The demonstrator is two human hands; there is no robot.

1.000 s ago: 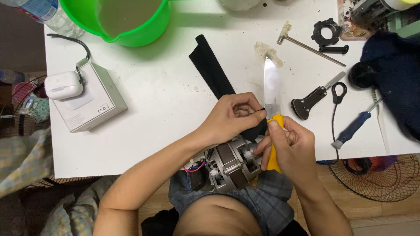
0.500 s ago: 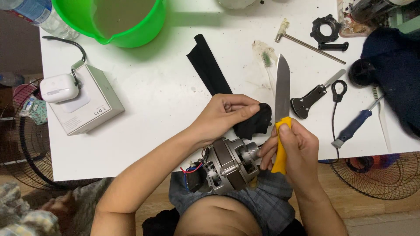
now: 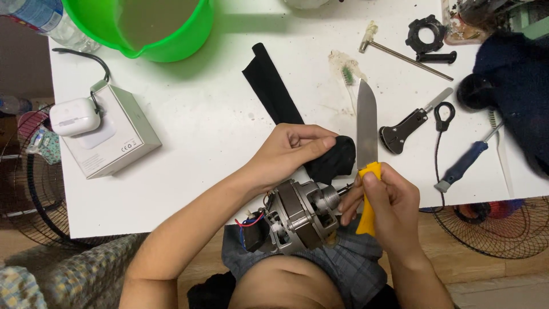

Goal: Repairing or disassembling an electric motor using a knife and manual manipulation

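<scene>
Head camera, looking straight down: a green bucket [image 3: 154,28] stands at the far edge of the white table [image 3: 200,143], and I see a flat murky inside but cannot tell what fills it. Left of it lies a clear plastic bottle [image 3: 40,20], half out of frame. A white box [image 3: 111,137] sits near the table's left edge with a small white earbud case [image 3: 74,116] resting on it, a dark cord looped behind. On the far right side lie a thin metal rod tool [image 3: 400,54], a black ring part [image 3: 426,34], a black-handled tool [image 3: 409,126], a blue-handled screwdriver [image 3: 463,163] and a dark blue cloth [image 3: 514,97]. The tabletop is speckled with grime. Below it there is wooden floor, and wire fan guards show at the left [image 3: 23,171] and at the right [image 3: 492,226]. My left hand [image 3: 291,151] is curled shut, pinching a strip of black cloth [image 3: 274,94] that runs away across the table and bunches by my fingers. My right hand [image 3: 383,200] is clenched around the yellow handle of a knife [image 3: 366,123], blade pointing away from me, flat over the table. A grey electric motor [image 3: 297,214] rests in my lap against the table edge, between my hands, its shaft pointing toward my right hand's fingers, red and blue wires at its other end.
</scene>
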